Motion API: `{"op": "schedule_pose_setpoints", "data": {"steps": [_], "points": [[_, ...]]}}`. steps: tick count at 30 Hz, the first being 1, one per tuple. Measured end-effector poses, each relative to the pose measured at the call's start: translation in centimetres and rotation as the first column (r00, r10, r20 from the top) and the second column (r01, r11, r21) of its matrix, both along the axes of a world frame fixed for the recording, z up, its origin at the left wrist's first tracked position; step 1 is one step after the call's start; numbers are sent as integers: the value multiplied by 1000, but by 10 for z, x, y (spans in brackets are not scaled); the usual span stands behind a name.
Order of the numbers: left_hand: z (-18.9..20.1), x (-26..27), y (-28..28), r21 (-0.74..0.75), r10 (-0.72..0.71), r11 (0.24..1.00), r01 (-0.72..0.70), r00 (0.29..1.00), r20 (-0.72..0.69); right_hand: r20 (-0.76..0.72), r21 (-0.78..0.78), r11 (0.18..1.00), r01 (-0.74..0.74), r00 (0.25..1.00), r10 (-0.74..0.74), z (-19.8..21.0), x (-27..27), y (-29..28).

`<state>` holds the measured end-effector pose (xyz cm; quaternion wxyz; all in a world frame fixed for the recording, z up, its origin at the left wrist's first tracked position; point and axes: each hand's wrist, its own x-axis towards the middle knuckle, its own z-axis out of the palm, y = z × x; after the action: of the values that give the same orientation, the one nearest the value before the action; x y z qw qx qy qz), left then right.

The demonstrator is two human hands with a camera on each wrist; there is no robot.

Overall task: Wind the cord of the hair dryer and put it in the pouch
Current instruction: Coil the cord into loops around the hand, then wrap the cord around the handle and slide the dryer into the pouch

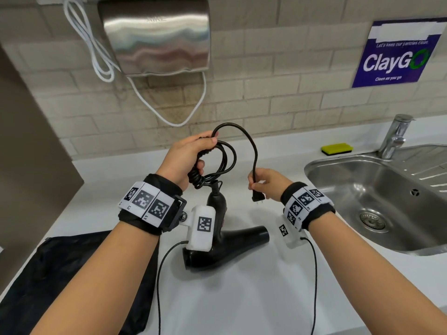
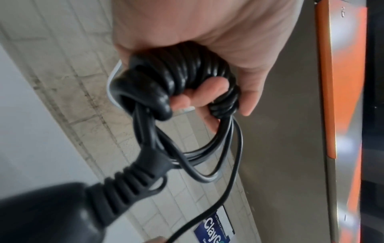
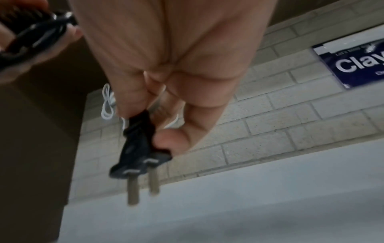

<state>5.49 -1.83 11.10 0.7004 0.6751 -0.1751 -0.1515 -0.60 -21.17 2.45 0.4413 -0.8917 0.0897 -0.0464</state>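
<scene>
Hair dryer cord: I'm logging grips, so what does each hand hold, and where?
The left hand grips the wound loops of the cord. The right hand pinches the plug by its body, prongs down.

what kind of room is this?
Likely a shared office pantry: a steel sink with a tap set in a white counter, a wall-mounted hand dryer, and a sign reading "Let's keep our pantries clean. ClayGo".
</scene>
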Motion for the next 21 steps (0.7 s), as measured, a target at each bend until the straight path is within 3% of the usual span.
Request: {"op": "schedule_pose_setpoints", "data": {"steps": [3, 5, 8, 11, 14, 16, 18, 20, 21], "points": [[-1, 2, 1, 6, 26, 1000, -26, 1000, 12, 192, 129, 981, 142, 967, -166, 11, -1, -1], [-2, 2, -1, -4, 66, 998, -66, 998, -1, 402, 266, 942, 207, 864, -304, 30, -4, 2], [-3, 2, -3, -15, 96, 995, -96, 995, -19, 578, 496, 868, -17, 753, -315, 62, -13, 19], [-2, 2, -5, -20, 86, 996, -87, 996, -34, 621, 554, 793, -252, 760, -192, 74, -19, 42], [0, -1, -4, -31, 31, 999, -32, 999, -43, 612, 461, 864, -205, 778, -142, 64, -12, 58], [0, -4, -4, -27, -4, 1000, 3, 999, -49, 654, 210, 977, -33, 748, -115, 53, -3, 64], [-1, -7, -3, -10, -61, 998, 61, 996, -67, 726, -44, 991, 125, 685, -54, 44, 5, 69], [-1, -10, -4, 14, -126, 992, 128, 988, -89, 768, -29, 986, 163, 635, -83, 38, 13, 72], [-1, -11, -5, 25, -150, 988, 153, 985, -90, 755, 23, 989, 149, 645, -115, 40, 16, 73]]}}
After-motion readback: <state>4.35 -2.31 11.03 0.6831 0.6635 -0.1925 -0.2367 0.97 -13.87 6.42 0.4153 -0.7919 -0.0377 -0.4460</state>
